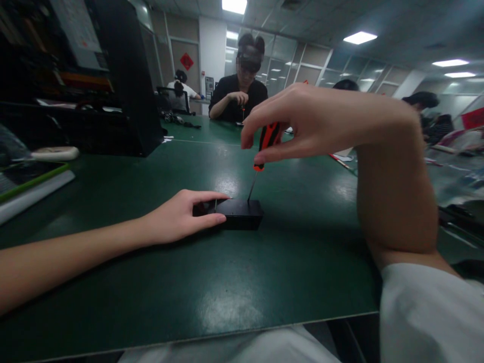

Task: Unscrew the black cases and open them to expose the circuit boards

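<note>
We hold a red-and-black screwdriver with a slim metal shaft (268, 136) in our right hand (282, 123), thumb and fingers closed around its handle. That hand reaches in from the right at the top, its wrist sharply bent, with the forearm dropping steeply to a pale sleeve (427, 312). The shaft points down and slightly to our left, its tip meeting the top face of a black, oblong, box-like block (244, 217) near the right end; we cannot tell whether it sits in a screw.

Our left hand (181, 217) lies low, its forearm coming in from the left edge. It grips the block's left end, thumb along the near side and a finger along the far side. The block lies flat on a glossy dark-green tabletop (295, 272), in front of us, its long axis running left to right.

Farther out, a tall black cabinet-like case (130, 80) stands at the left, bearing a white printed sheet (81, 33) too blurred to read. Across the table, a person in a dark top (223, 96) bends over a small tool. Behind, a red diamond-shaped sign (186, 61) has a mark we cannot make out.
</note>
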### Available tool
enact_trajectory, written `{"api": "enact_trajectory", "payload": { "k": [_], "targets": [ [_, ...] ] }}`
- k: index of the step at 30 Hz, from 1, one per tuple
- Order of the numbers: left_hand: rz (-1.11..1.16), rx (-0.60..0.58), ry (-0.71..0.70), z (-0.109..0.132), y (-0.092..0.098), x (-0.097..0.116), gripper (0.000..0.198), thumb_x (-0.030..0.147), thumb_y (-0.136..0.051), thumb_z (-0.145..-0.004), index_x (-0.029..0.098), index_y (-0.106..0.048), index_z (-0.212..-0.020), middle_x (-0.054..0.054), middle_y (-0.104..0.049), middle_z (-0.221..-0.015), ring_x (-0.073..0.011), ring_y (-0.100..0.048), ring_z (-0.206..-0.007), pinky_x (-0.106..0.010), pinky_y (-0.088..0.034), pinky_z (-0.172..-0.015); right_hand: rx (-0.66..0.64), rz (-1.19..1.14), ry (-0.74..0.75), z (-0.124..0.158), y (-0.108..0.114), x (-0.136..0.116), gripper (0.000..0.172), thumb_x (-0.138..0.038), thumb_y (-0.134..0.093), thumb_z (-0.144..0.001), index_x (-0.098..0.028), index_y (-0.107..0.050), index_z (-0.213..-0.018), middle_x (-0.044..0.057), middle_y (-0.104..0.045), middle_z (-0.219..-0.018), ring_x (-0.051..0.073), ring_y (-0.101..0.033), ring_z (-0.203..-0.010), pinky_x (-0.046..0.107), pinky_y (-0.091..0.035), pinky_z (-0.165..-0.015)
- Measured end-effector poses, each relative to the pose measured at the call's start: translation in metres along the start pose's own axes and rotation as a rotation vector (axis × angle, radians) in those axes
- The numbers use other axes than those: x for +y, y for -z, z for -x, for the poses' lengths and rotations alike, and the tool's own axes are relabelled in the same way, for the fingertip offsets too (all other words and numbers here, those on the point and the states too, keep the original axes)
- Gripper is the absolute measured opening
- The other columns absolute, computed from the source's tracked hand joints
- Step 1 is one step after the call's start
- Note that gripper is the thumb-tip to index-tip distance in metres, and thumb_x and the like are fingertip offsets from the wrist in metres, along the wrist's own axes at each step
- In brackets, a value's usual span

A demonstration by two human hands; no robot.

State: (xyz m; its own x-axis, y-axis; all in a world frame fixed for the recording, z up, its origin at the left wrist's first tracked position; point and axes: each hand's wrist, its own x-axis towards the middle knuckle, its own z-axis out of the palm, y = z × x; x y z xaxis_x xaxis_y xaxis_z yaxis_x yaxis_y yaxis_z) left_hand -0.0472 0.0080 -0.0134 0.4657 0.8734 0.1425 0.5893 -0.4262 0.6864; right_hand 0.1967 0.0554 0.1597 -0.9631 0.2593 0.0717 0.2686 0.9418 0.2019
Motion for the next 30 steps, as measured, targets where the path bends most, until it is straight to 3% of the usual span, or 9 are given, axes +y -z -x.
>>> {"api": "enact_trajectory", "payload": {
  "k": [2,7,13,18,23,28,30],
  "targets": [
    [-0.006,0.001,0.001,0.0,0.0,0.0,0.063,0.061,-0.063,-0.087,0.023,-0.062,-0.137,-0.007,-0.07,-0.126,-0.0275,-0.067,-0.107,-0.039,-0.051,-0.095,0.016,0.023,-0.032,0.0,-0.001,0.0,0.036,-0.042,-0.055,-0.094,-0.016,-0.069,-0.115,-0.002,-0.069,-0.105,0.006,-0.061,-0.092,0.019,-0.052,-0.087],
    [-0.006,-0.001,-0.009,0.0,0.0,-0.001,0.062,0.062,-0.062,-0.088,0.024,-0.062,-0.137,-0.006,-0.071,-0.124,-0.0268,-0.068,-0.105,-0.038,-0.052,-0.093,-0.023,-0.012,0.072,0.001,0.001,0.0,0.039,-0.037,-0.058,-0.093,-0.016,-0.063,-0.126,-0.001,-0.062,-0.126,0.007,-0.058,-0.107,0.016,-0.048,-0.089],
    [-0.015,0.011,-0.01,0.0,0.0,0.0,0.062,0.061,-0.063,-0.087,0.024,-0.063,-0.137,-0.006,-0.07,-0.129,-0.028,-0.066,-0.112,-0.039,-0.05,-0.099,0.002,0.025,0.001,0.0,0.001,-0.002,0.047,-0.049,-0.053,-0.094,-0.015,-0.065,-0.124,-0.001,-0.068,-0.116,0.008,-0.062,-0.101,0.02,-0.05,-0.089],
    [-0.008,0.007,-0.019,0.0,0.0,-0.002,0.061,0.061,-0.062,-0.088,0.024,-0.062,-0.137,-0.006,-0.071,-0.125,-0.0278,-0.067,-0.109,-0.039,-0.051,-0.096,-0.041,-0.016,0.095,0.003,0.003,-0.007,0.05,-0.051,-0.051,-0.094,-0.015,-0.063,-0.126,-0.001,-0.064,-0.125,0.008,-0.061,-0.106,0.019,-0.049,-0.088],
    [-0.011,0.011,-0.018,0.0,0.0,-0.003,0.061,0.061,-0.063,-0.087,0.025,-0.062,-0.137,-0.006,-0.071,-0.125,-0.0276,-0.068,-0.108,-0.039,-0.051,-0.096,-0.004,0.057,0.013,0.003,0.002,-0.011,0.044,-0.05,-0.054,-0.094,-0.016,-0.067,-0.119,-0.002,-0.068,-0.108,0.006,-0.062,-0.091,0.019,-0.05,-0.08],
    [-0.024,0.014,-0.009,0.0,0.0,0.0,0.063,0.062,-0.062,-0.087,0.024,-0.063,-0.137,-0.007,-0.07,-0.127,-0.0284,-0.067,-0.109,-0.04,-0.051,-0.098,-0.035,0.009,0.107,0.003,0.002,-0.013,0.043,-0.048,-0.05,-0.095,-0.019,-0.063,-0.125,-0.004,-0.063,-0.123,0.006,-0.06,-0.104,0.016,-0.049,-0.086],
    [-0.024,0.012,-0.007,0.0,0.001,0.0,0.063,0.062,-0.062,-0.087,0.024,-0.063,-0.137,-0.007,-0.071,-0.126,-0.0287,-0.067,-0.109,-0.04,-0.051,-0.098,-0.018,0.046,0.091,0.003,0.002,-0.014,0.044,-0.049,-0.053,-0.094,-0.018,-0.064,-0.124,-0.004,-0.064,-0.118,0.006,-0.061,-0.101,0.017,-0.05,-0.086]
  ]
}}
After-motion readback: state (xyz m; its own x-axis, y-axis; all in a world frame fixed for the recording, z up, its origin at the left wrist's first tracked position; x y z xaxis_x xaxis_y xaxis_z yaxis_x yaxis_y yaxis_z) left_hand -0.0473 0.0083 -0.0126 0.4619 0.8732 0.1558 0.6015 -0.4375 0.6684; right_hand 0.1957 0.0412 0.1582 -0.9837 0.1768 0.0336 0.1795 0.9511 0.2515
